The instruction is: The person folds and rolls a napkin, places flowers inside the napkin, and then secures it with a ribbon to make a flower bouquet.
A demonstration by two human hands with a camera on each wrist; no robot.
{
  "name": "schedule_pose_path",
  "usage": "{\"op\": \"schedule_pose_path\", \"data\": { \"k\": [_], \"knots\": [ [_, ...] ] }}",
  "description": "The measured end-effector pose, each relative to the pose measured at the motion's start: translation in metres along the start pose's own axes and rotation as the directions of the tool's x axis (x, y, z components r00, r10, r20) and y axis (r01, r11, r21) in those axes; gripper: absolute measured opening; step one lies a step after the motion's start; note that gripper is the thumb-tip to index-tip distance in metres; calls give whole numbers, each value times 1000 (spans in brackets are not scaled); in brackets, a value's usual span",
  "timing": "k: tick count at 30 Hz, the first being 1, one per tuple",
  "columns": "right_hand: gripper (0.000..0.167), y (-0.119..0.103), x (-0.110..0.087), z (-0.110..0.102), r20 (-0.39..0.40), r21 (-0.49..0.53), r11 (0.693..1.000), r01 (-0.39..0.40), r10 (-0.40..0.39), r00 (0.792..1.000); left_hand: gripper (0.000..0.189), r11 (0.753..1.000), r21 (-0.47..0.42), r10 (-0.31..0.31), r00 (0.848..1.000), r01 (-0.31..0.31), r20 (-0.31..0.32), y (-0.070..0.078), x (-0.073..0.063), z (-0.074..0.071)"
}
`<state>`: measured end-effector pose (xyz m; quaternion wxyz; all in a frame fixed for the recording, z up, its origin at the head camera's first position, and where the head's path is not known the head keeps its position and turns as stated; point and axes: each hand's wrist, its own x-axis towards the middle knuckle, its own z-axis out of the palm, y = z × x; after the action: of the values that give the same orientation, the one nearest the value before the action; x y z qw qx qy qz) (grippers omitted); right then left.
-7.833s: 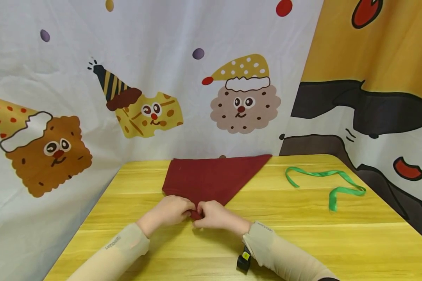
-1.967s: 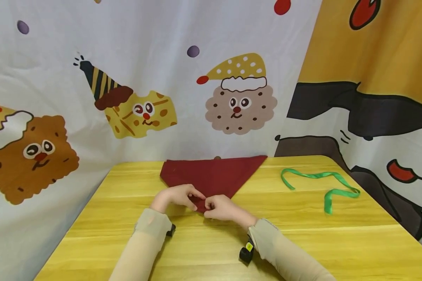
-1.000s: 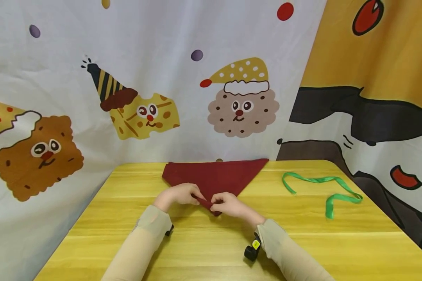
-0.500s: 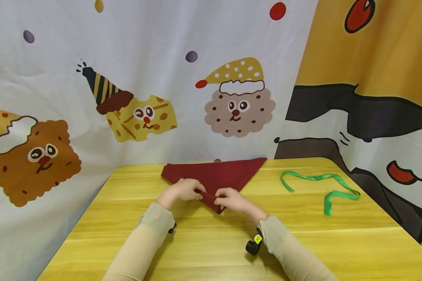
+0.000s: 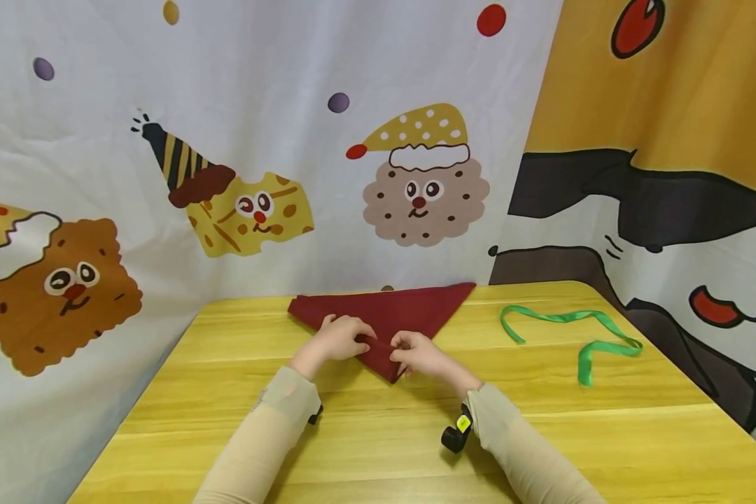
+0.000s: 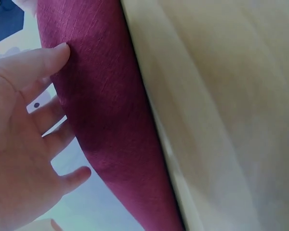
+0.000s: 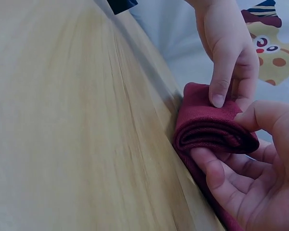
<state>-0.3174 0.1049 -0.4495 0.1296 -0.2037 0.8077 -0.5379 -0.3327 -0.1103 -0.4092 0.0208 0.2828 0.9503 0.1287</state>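
Note:
A dark red cloth napkin (image 5: 393, 311) lies on the table, its straight edge at the back and a point facing me. My left hand (image 5: 340, 337) pinches the folded band along its front left side; in the left wrist view the thumb of the left hand (image 6: 19, 125) presses on the band, fingers behind it. My right hand (image 5: 421, 355) pinches the band's right end near the front point. The right wrist view shows that end as a flattened roll (image 7: 207, 127) of several layers, held between thumb and fingers of the right hand (image 7: 269, 168).
A green ribbon (image 5: 595, 346) lies curved on the wooden table (image 5: 416, 448), to the right of the napkin. A white curtain (image 5: 277, 77) with cartoon prints hangs behind the table. A black wrist camera (image 5: 456, 435) sits at the right sleeve.
The napkin's left side has become shorter as its front left part was rolled into a band. Both hands have moved a little right and away from me, still pinching it. The ribbon stays put.

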Motion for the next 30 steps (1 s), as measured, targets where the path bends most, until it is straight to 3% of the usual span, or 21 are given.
{"op": "schedule_pose_path", "data": {
  "k": [10,25,30],
  "knots": [
    [11,2,1,-6,-3,-14,1000,-25,25,1000,19,1000,-7,-23,993,22,-119,0,3,4],
    [18,10,2,-17,-31,-67,996,-53,51,998,24,999,-37,28,984,-36,-178,3,7,7],
    [18,11,1,-20,-38,-101,993,-56,52,998,23,998,-32,40,986,-45,-162,4,8,8]
  ]
}}
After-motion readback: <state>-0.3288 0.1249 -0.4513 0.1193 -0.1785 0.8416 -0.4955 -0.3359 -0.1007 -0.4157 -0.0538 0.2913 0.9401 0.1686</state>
